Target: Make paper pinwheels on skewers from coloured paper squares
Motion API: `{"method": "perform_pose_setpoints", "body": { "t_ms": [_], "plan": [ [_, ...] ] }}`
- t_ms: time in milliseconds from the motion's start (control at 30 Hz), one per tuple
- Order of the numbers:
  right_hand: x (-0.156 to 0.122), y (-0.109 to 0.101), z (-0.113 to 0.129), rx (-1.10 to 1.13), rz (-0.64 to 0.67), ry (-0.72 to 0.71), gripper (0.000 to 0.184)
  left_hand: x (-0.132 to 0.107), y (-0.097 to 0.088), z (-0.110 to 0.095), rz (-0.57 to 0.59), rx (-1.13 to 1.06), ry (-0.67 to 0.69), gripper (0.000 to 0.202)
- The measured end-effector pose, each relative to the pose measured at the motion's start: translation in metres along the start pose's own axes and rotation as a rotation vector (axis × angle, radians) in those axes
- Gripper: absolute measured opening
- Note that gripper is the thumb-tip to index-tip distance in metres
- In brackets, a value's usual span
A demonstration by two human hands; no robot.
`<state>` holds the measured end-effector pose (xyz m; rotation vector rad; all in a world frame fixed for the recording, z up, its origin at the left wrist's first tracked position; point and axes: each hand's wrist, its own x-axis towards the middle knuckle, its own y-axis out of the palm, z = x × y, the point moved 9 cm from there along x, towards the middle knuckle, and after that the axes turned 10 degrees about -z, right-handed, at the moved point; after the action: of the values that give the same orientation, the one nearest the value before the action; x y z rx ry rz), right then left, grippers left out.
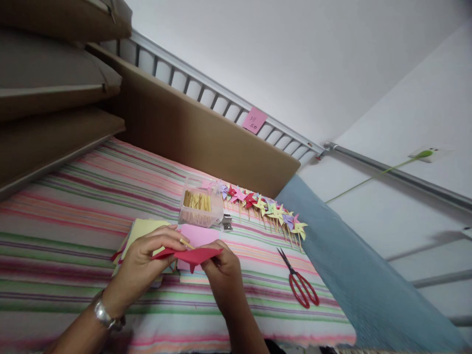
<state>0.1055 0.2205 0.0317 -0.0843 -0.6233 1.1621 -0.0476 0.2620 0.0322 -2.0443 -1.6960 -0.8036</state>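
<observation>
Between my two hands is a piece of red paper (pixel 198 255), partly folded, with a point hanging down. My left hand (pixel 142 256) grips its left side. A short thin wooden stick (pixel 187 244) shows by my left fingertips, above the paper; its far end is hidden. My right hand (pixel 225 270) pinches the paper's right edge. Under and behind the hands lie pink paper sheets (pixel 197 236) and a stack of yellow sheets (pixel 145 228). Just beyond stands a clear plastic box (pixel 184 216) with many thin wooden sticks (pixel 198 201).
Colourful paper pinwheels (pixel 261 204) on sticks lie in a row at the back right. Red-handled scissors (pixel 303 290) rest on the striped cloth (pixel 265 300). A small metal clip (pixel 227 223) sits beside the box. A brown board (pixel 206 132) and stacked packages (pixel 55 93) border the surface.
</observation>
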Motion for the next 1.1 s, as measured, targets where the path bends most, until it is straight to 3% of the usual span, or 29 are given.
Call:
{"method": "perform_pose_setpoints", "body": {
  "t_ms": [500,1100],
  "plan": [
    [-0.001,-0.001,0.0,0.007,-0.02,-0.015,0.008,-0.001,0.001,0.003,0.01,-0.027,-0.032,0.005],
    [-0.007,-0.001,0.005,0.032,-0.109,0.0,0.007,-0.003,0.0,0.017,-0.087,-0.121,-0.25,0.014]
  ]
}}
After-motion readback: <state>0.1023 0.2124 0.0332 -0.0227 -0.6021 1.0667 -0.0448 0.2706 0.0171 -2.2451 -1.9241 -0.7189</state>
